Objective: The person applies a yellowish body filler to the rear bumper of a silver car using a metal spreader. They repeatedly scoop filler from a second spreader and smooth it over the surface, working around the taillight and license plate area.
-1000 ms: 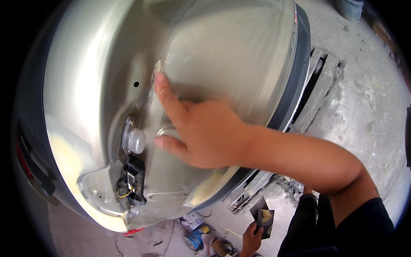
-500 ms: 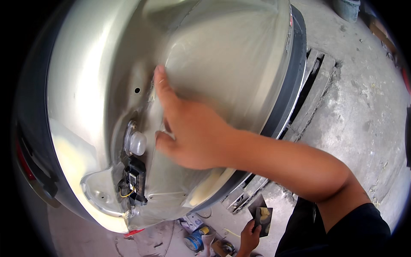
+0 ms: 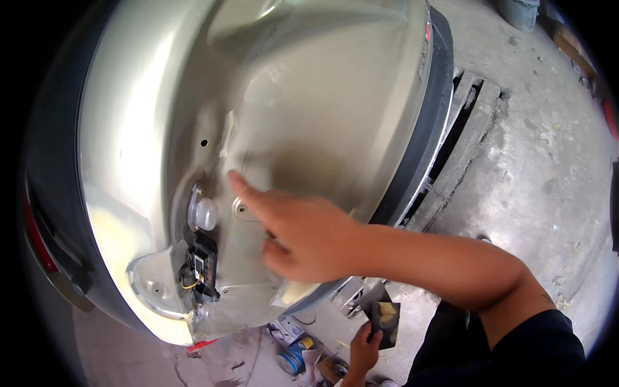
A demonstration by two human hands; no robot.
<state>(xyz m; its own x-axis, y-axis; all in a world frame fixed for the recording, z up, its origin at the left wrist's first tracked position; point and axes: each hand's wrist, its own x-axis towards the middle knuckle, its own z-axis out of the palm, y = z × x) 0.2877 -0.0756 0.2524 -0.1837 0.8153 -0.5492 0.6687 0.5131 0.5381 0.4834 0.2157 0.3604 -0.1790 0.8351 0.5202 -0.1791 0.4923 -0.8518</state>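
A beige-grey car body panel (image 3: 322, 109), apparently a tailgate or bumper area, fills the middle. My right hand (image 3: 313, 232) reaches in from the right, index finger stretched out, thumb apart, nothing seen in it. Its fingertip is at the panel, just below a thin cream strip of putty (image 3: 227, 134); whether it touches I cannot tell. Left of that hand sit a clear domed lamp (image 3: 206, 214) and a black fitting (image 3: 206, 258) with a yellow wire. Lower down, my left hand (image 3: 363, 350) grips a dark flat plate (image 3: 389, 337) carrying a lump of yellowish putty (image 3: 387, 312).
Below the panel stand a blue tin (image 3: 291, 361) and a white printed box (image 3: 285, 330) among other clutter. A slotted channel (image 3: 459, 132) runs along the concrete floor (image 3: 535, 155) at right. At the far right top is a grey bucket (image 3: 520, 14).
My right hand has moved down the panel, uncovering the cream putty strip and a small round fastener. My left hand and its plate have shifted slightly left and up.
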